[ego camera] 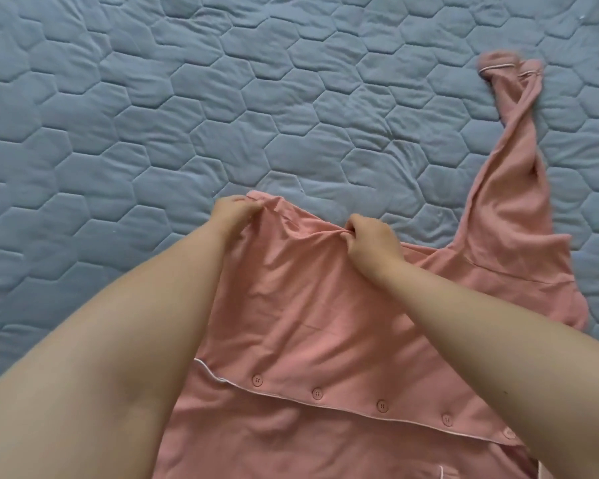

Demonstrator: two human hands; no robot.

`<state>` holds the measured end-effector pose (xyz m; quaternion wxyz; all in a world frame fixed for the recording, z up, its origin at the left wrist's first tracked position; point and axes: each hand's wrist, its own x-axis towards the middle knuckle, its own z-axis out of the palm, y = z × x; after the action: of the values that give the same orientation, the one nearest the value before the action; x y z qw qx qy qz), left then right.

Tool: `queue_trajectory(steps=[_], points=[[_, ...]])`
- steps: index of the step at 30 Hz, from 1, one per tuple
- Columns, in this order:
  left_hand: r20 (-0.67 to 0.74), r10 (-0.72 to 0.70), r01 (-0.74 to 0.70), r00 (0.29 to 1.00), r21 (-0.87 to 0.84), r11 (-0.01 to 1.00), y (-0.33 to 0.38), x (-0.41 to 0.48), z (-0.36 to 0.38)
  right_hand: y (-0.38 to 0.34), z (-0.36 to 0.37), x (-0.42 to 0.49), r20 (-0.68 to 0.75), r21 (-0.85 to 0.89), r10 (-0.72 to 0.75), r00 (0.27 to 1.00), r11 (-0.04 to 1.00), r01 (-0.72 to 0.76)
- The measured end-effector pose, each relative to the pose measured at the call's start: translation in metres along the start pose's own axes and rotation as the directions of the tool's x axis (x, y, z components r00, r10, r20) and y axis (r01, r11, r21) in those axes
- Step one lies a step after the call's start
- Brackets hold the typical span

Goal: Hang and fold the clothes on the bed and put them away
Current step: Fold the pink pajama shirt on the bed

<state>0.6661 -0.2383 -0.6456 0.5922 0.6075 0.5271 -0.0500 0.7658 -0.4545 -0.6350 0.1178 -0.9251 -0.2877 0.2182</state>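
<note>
1. We see the pink shirt lying on the bed, in the lower middle and right of the view. Its body runs off the bottom edge.
2. The shirt's far edge runs between our two hands and is drawn up into creases there. To the left, its side edge passes under our left forearm.
3. One sleeve stretches away to the upper right, twisted along its length. Its cuff, trimmed with a thin white line, lies crumpled on the quilt well apart from the hands.
4. The bed's blue quilt, stitched in hexagons, spreads wide beyond the shirt's far edge and to its left.
5. Our left hand has its fingers curled and pinches the far left corner of the shirt.
6. Our right hand has its fingers curled round a bunch of cloth on the far edge, near where the sleeve joins the body.
7. A row of pink buttons runs slantwise across the near part, beside white piping.
</note>
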Motion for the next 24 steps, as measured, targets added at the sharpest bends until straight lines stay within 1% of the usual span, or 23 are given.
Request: queue_trajectory(steps=[1, 2, 3, 4, 6, 7, 9, 10, 11, 12, 13, 14, 15, 16, 17, 18, 20, 21, 22, 23, 24], points=[[-0.031, -0.064, 0.059, 0.997, -0.137, 0.989, -0.004, 0.002, -0.005, 0.000, -0.002, -0.003, -0.058, -0.012, 0.008, 0.998, 1.000, -0.009], [-0.044, -0.119, 0.102, 0.992, -0.272, 0.957, -0.009, 0.005, -0.010, -0.001, -0.004, -0.006, -0.098, -0.035, 0.009, 0.995, 0.999, -0.012], [-0.047, -0.158, 0.129, 0.986, -0.378, 0.917, -0.012, 0.004, -0.014, -0.002, -0.005, -0.009, -0.110, -0.067, 0.000, 0.994, 0.998, -0.008], [-0.044, -0.182, 0.143, 0.982, -0.449, 0.882, -0.015, 0.003, -0.017, -0.004, -0.005, -0.012, -0.097, -0.103, -0.012, 0.995, 0.995, 0.002], [0.007, -0.164, 0.147, 0.986, -0.486, 0.861, -0.014, -0.008, -0.020, -0.008, -0.006, -0.014, -0.065, -0.182, -0.021, 0.998, 0.983, 0.009], [0.058, -0.117, 0.130, 0.991, -0.472, 0.872, -0.013, -0.014, -0.021, -0.010, -0.007, -0.014, -0.062, -0.225, -0.028, 0.998, 0.974, 0.014], [0.186, -0.029, 0.094, 0.982, -0.355, 0.930, -0.012, -0.021, -0.019, -0.011, -0.013, -0.012, -0.079, -0.284, -0.049, 0.996, 0.959, 0.025], [0.233, -0.015, 0.082, 0.972, -0.280, 0.956, -0.012, -0.022, -0.019, -0.012, -0.016, -0.011, -0.081, -0.312, -0.058, 0.995, 0.950, 0.030], [0.231, -0.024, 0.069, 0.973, -0.191, 0.979, -0.011, -0.023, -0.018, -0.013, -0.019, -0.010, -0.068, -0.352, -0.063, 0.996, 0.935, 0.035], [0.186, -0.015, 0.031, 0.982, -0.083, 0.996, -0.010, -0.024, -0.018, -0.013, -0.021, -0.009, -0.046, -0.390, -0.061, 0.997, 0.920, 0.038], [0.104, 0.030, -0.034, 0.994, 0.035, 0.999, -0.009, -0.023, -0.017, -0.012, -0.022, -0.008, -0.024, -0.416, -0.050, 0.998, 0.909, 0.036], [0.020, 0.104, -0.105, 0.994, 0.135, 0.985, -0.009, -0.021, -0.016, -0.010, -0.023, -0.008, -0.013, -0.404, -0.042, 0.999, 0.914, 0.033], [-0.058, 0.181, -0.165, 0.982, 0.209, 0.964, -0.009, -0.017, -0.016, -0.007, -0.023, -0.007, -0.014, -0.343, -0.045, 0.999, 0.939, 0.037], [-0.120, 0.228, -0.190, 0.966, 0.268, 0.945, -0.009, -0.016, -0.015, -0.005, -0.024, -0.007, -0.023, -0.238, -0.066, 0.998, 0.969, 0.059], [-0.163, 0.254, -0.191, 0.953, 0.325, 0.926, -0.008, -0.015, -0.013, -0.003, -0.024, -0.007, -0.051, -0.130, -0.100, 0.994, 0.987, 0.092], [-0.200, 0.270, -0.178, 0.942, 0.384, 0.906, -0.005, -0.016, -0.011, -0.003, -0.026, -0.008, -0.077, -0.057, -0.140, 0.987, 0.989, 0.136], [-0.284, 0.332, -0.142, 0.899, 0.529, 0.836, -0.003, -0.018, -0.007, -0.002, -0.026, -0.008, -0.141, -0.005, -0.193, 0.971, 0.981, 0.194], [-0.291, 0.427, -0.178, 0.856, 0.611, 0.772, -0.004, -0.020, -0.005, -0.004, -0.025, -0.007, -0.163, 0.009, -0.197, 0.967, 0.980, 0.201], [-0.241, 0.563, -0.270, 0.790, 0.688, 0.674, -0.005, -0.021, -0.001, -0.005, -0.023, -0.006, -0.172, 0.023, -0.198, 0.965, 0.979, 0.205], [-0.136, 0.692, -0.390, 0.709, 0.742, 0.545, -0.008, -0.022, 0.002, -0.007, -0.022, -0.006, -0.162, 0.028, -0.187, 0.969, 0.981, 0.194], [-0.003, 0.782, -0.500, 0.624, 0.767, 0.402, -0.011, -0.019, 0.005, -0.007, -0.019, -0.004, -0.145, 0.031, -0.177, 0.973, 0.983, 0.184]])
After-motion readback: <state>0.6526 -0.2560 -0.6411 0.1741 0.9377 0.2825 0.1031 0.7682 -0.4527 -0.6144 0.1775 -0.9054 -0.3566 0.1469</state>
